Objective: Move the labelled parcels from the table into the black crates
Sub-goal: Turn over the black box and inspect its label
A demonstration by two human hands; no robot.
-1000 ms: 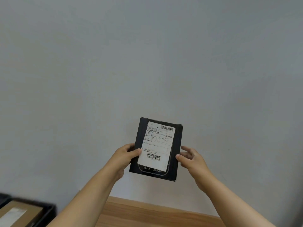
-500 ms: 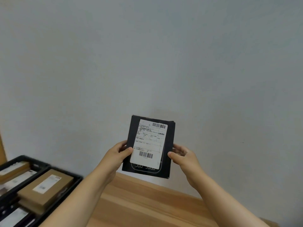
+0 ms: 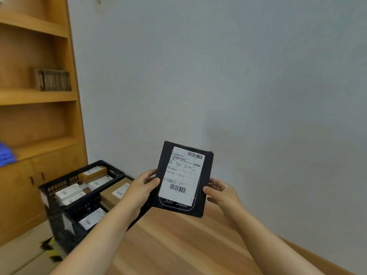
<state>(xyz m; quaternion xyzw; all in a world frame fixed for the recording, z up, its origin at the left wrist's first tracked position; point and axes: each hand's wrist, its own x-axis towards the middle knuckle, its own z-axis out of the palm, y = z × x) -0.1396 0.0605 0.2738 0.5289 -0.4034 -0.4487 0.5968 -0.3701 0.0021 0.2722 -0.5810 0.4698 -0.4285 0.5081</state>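
The view had swung left, so the black crates (image 3: 83, 187) showed beside the black parcel (image 3: 183, 179). Its white label faced up. The left hand (image 3: 142, 187) and right hand (image 3: 221, 193) pinched its sides.

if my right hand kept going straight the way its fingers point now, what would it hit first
The right hand points leftward, so it meets the black parcel it already holds at the right edge. Beyond that would likely be the left hand, though depth is unclear.

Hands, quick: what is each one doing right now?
Left hand: grips the left edge of the black parcel.
Right hand: grips the parcel's right edge.
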